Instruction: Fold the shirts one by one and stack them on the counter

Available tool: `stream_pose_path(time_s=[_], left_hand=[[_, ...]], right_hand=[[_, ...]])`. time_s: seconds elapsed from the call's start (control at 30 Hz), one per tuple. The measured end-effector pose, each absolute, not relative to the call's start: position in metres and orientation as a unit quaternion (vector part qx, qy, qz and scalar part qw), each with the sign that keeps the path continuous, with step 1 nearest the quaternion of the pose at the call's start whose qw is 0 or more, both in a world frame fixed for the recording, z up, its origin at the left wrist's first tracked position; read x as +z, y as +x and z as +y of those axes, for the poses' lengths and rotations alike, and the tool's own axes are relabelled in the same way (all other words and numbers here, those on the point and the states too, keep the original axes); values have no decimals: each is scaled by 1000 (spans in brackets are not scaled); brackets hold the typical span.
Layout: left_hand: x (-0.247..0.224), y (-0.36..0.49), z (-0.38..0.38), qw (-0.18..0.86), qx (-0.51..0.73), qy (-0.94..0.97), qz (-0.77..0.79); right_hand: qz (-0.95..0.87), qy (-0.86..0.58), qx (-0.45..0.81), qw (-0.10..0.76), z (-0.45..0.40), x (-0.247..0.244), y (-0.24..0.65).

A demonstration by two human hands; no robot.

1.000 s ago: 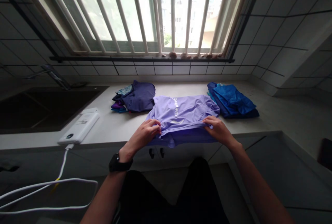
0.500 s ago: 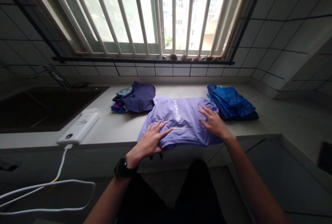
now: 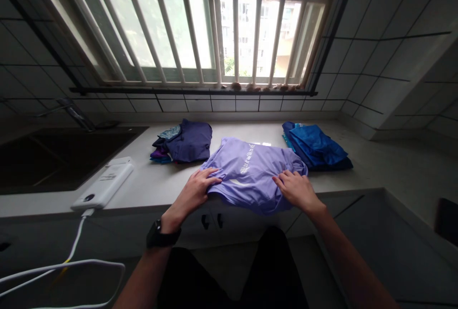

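Note:
A lavender shirt [image 3: 255, 170] with white lettering lies on the white counter, its lower part hanging over the front edge. My left hand [image 3: 196, 187] grips the shirt's left edge, fingers drawn together on the cloth. My right hand [image 3: 295, 187] has its fingers curled into the cloth at the right side. Dark navy folded clothes [image 3: 191, 140] are stacked behind and left of the shirt. A pile of blue folded clothes [image 3: 317, 144] sits to its right.
A white power bank [image 3: 103, 185] with a white cable [image 3: 77, 242] lies by the counter's [image 3: 150, 190] front edge. Beyond it are a dark sink [image 3: 53, 156] and a faucet [image 3: 77, 114]. A barred window [image 3: 207, 27] is behind the counter.
Both hands have gone from spread on the shirt to gripping its cloth. The shirt's print has slanted and its left edge has shifted right. The view has tilted slightly up.

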State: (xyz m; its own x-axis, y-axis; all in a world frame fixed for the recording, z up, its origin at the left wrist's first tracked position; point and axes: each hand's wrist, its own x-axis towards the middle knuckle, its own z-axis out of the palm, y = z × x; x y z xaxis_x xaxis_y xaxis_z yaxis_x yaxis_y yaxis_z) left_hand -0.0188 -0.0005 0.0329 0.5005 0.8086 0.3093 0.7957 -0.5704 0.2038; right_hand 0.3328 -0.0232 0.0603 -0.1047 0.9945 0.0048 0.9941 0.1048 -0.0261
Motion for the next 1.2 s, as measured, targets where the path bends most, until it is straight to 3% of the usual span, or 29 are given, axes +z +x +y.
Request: stream_pose_path(time_s=[0.17,0.3,0.53,0.73,0.93,1.07,1.2], left_hand=[[26,-6,-21,-6,171,823,541],[7,-4,-6,27,115,865,487],[13,13,60,67,81,840,532],[43,41,109,54,41,846,529],[42,51,94,3,129,804,580],[17,54,75,62,83,813,572],[23,60,87,51,69,802,591]], right_hand=[[-781,-624,10,27,16,90,331],[-838,-542,60,21,64,79,306],[-760,-644,83,-14,81,48,290],[-689,-720,79,-13,53,60,284],[-706,-704,76,-23,50,77,296],[-723,-684,95,-21,68,58,303],[-714,-694,94,-18,92,48,298]])
